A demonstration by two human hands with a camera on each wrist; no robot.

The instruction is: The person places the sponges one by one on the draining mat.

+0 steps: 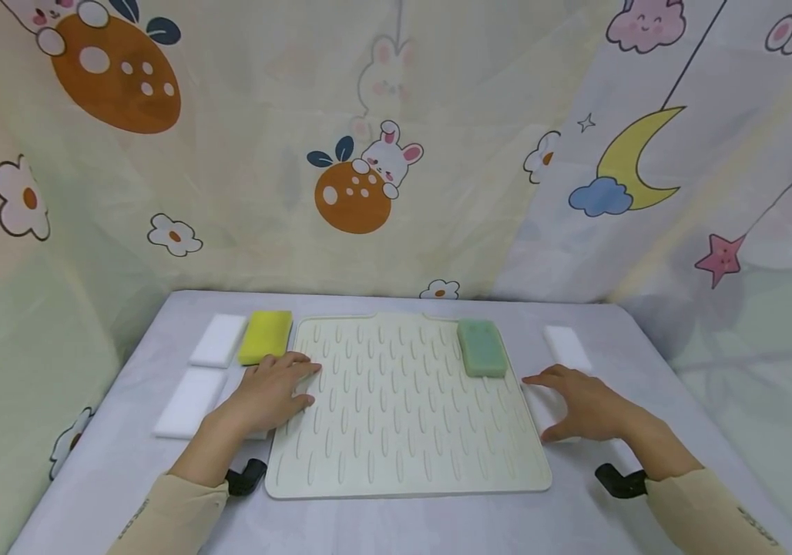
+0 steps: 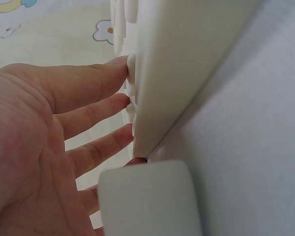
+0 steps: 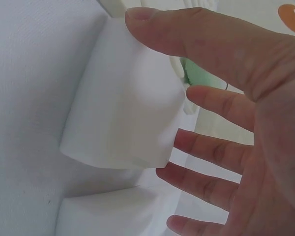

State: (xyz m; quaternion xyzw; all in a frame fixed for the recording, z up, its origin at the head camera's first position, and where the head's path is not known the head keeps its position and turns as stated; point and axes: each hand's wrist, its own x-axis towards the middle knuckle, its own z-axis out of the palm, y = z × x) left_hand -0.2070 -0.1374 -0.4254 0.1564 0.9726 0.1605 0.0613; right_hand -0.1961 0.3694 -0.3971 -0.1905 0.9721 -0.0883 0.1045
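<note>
A cream ridged mat (image 1: 396, 432) lies flat on the table. My left hand (image 1: 267, 397) is at its left edge, fingers spread, and in the left wrist view the thumb and fingertips meet the ridged face of the mat (image 2: 172, 64). A green sponge (image 1: 482, 348) rests on the mat's upper right corner. Just right of the mat, my right hand (image 1: 586, 408) hovers with parted fingers around a white sponge (image 3: 123, 103); whether it touches that sponge I cannot tell.
On the left lie a yellow sponge (image 1: 266, 337) and white sponges (image 1: 219, 341), one partly hidden by the left hand. Another white sponge (image 1: 568, 348) is at the right rear. A white cloth covers the table (image 1: 396, 532); a printed curtain (image 1: 250, 154) hangs behind.
</note>
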